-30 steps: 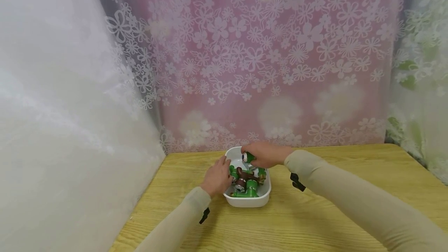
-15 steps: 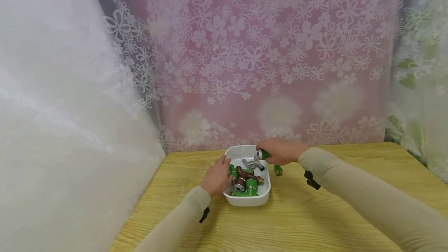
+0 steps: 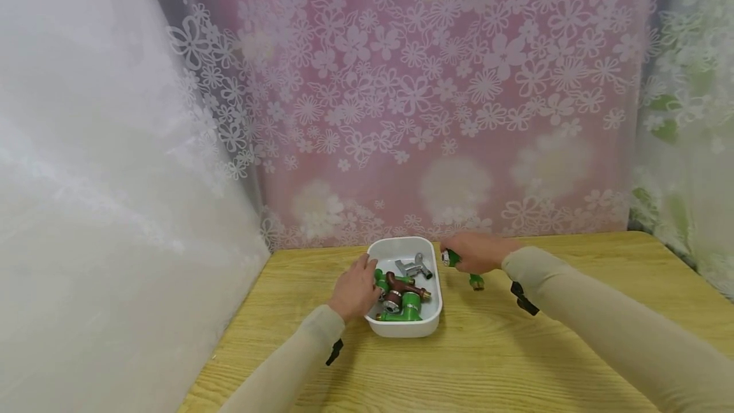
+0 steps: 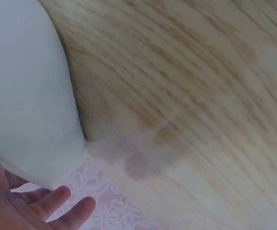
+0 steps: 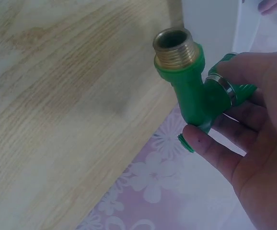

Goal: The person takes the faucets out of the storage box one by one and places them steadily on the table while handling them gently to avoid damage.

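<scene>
In the head view, a white basin (image 3: 404, 331) stands on a wood-grain table (image 3: 487, 349), and the right hand (image 3: 480, 252) is just to the right of the basin's far half, pinching a green tap (image 3: 453, 258). The tap's silver-capped end faces left, toward the basin; a brass-tipped end juts out below the hand, toward the basin's near end, and the hand hides the stretch between. The left hand (image 3: 354, 289) rests at the basin's left rim. Inside the basin, grey metal fittings (image 3: 410, 269) lie in the far part, and a brown tap (image 3: 394, 296) and green fittings (image 3: 411, 304) lie in the near part. In the left wrist view, the left hand's fingers are loosely straight and spread beside the basin's outer wall; whether the thumb presses the rim I cannot tell. In the right wrist view, the green tap is near the basin's wall, between the thumb and fingers of the right hand. Its long axis runs roughly alongside the basin, with the threaded brass mouth (image 5: 177, 55) pointing toward the basin's near end; a branch with a silver ring (image 5: 225, 88) angles off into the hand.
</scene>
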The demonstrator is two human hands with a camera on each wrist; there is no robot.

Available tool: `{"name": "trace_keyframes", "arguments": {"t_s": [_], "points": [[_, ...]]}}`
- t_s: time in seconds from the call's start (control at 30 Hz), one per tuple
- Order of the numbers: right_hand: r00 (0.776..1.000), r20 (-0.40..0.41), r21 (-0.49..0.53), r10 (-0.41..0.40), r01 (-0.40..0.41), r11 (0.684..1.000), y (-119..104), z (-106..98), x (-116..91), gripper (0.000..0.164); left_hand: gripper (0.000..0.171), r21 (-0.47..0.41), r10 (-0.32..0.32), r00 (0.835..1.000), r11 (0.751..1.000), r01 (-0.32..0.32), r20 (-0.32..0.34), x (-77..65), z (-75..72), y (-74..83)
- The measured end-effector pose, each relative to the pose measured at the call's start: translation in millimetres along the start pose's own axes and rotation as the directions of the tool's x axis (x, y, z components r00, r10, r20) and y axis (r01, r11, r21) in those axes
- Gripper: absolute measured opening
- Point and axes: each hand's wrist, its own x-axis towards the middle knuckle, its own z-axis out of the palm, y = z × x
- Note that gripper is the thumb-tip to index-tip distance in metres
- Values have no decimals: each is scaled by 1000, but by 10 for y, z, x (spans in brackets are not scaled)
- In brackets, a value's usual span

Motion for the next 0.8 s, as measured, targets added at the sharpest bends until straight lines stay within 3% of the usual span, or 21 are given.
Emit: {"name": "trace_keyframes", "arguments": {"t_s": [0.5,0.8], "points": [[999,37,55,13,-15,998,56,270,133,35,65,-35,-2,1000,999,2,-5,38,33,-35],[999,37,49,16,-18,999,73,426,238,44,65,-41,-13,1000,999,14,15,34,30,-36]]}}
